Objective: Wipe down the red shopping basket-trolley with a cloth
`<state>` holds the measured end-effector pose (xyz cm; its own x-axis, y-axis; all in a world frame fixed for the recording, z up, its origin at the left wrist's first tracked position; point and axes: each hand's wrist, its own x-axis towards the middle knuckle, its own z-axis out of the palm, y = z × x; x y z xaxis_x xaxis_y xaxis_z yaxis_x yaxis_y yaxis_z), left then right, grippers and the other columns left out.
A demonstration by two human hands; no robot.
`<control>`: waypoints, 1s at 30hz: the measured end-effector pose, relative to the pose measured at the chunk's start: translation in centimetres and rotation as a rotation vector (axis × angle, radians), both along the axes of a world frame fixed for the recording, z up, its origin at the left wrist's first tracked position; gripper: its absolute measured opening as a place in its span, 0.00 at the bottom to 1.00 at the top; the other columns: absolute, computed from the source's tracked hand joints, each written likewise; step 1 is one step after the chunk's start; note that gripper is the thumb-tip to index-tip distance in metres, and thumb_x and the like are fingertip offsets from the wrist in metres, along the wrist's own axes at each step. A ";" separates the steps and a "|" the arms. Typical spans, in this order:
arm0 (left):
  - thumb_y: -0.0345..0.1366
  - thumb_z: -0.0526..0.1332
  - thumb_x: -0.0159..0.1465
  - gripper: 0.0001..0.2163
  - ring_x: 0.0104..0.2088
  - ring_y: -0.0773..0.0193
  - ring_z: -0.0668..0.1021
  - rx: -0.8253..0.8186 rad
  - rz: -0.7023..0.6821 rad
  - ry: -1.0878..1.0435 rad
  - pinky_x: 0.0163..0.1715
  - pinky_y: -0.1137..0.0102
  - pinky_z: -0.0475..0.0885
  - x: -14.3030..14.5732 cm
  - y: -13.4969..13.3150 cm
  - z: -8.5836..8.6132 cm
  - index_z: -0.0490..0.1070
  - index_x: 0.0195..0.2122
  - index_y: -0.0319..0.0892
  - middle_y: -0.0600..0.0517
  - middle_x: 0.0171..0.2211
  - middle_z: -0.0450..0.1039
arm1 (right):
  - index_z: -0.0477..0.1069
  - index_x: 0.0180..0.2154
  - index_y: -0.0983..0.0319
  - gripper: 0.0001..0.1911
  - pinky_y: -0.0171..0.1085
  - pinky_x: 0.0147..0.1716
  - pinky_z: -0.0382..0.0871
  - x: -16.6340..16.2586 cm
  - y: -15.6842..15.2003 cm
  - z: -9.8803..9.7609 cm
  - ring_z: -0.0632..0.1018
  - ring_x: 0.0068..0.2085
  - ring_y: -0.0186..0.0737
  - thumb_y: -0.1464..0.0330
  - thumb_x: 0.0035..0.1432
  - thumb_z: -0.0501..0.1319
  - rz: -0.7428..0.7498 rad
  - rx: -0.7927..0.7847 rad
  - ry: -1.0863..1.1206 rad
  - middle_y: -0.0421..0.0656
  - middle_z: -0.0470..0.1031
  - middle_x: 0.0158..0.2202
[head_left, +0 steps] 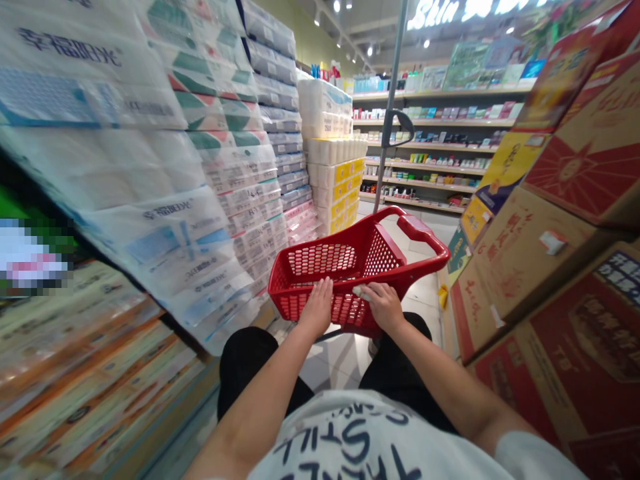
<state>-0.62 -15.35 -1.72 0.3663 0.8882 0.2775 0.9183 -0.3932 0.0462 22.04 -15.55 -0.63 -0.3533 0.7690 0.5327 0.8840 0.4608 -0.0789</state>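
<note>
Red basket [345,267]: both hands, left [317,307] and right [383,303], grasp its near rim, arms outstretched.

A narrow shop aisle, walled in by stacked goods on both sides.

On one side, plastic-wrapped packs of tissue rolls [150,200] are piled high and continued by a white and yellow stack [333,153] further down; on the other side, red and brown cardboard boxes [560,220] are heaped up to the ceiling. The far end is closed by long shelves [435,143] filled with small packaged goods. A pale tiled floor [425,293] is seen between the stacks. A grey pole [393,100] is set upright ahead. The ceiling is lit by spotlights [370,50] and an illuminated sign [460,10].
</note>
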 end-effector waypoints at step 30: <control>0.26 0.53 0.57 0.38 0.68 0.44 0.43 0.053 0.125 0.013 0.64 0.46 0.46 -1.3 -1.3 -0.4 0.41 0.68 0.52 0.59 0.69 0.41 | 0.72 0.49 0.57 0.13 0.41 0.51 0.58 -2.8 0.4 -6.5 0.69 0.51 0.45 0.67 0.65 0.55 0.044 -0.357 -0.232 0.47 0.74 0.47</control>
